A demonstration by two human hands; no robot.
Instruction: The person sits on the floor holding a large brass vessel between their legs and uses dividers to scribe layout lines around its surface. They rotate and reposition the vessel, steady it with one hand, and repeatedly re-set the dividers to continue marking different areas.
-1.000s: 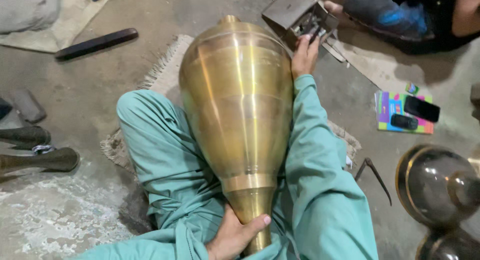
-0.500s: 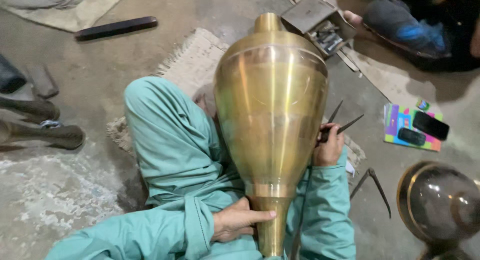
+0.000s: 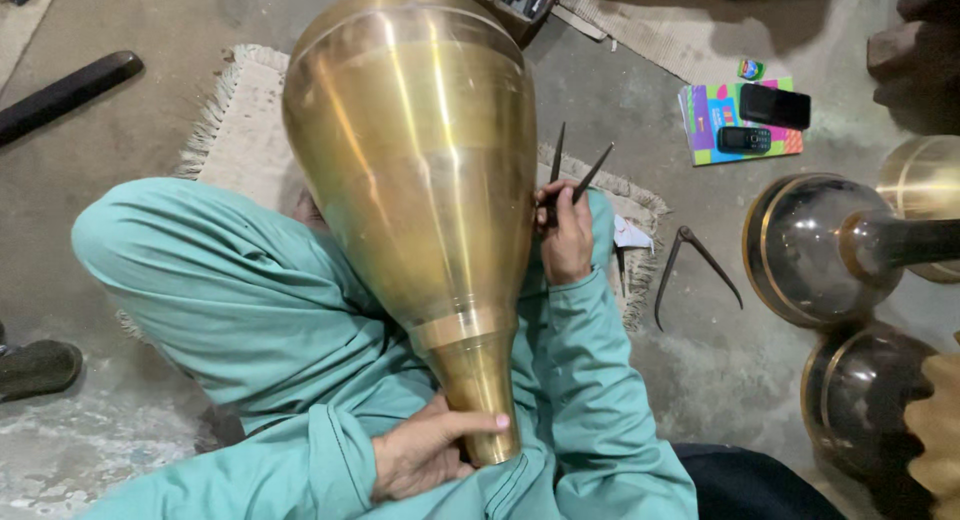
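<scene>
Resting across the lap of a person in teal clothes, a large brass vessel (image 3: pixel 410 170) fills the centre of the view, its wide body toward twelve o'clock and its narrow neck pointing to six. The left hand (image 3: pixel 425 452) wraps around that neck at six o'clock, thumb laid across the metal, gripping it firmly. The right hand (image 3: pixel 566 235), at three o'clock of the vessel and right against its side, is closed around a pair of dark metal dividers (image 3: pixel 575 175), whose two thin legs stick up toward twelve. A fringed mat (image 3: pixel 240 110) lies under the person on the concrete floor. A second pair of calipers (image 3: pixel 692 265) lies on the floor at three o'clock, well apart from the right hand. Toward two o'clock, two phones (image 3: pixel 760 120) sit on a bright multicoloured booklet (image 3: pixel 705 115). Dark round metal vessels (image 3: pixel 810 245) stand at the right edge, from three to five o'clock. A black bar (image 3: pixel 65 92) lies at ten o'clock.
</scene>
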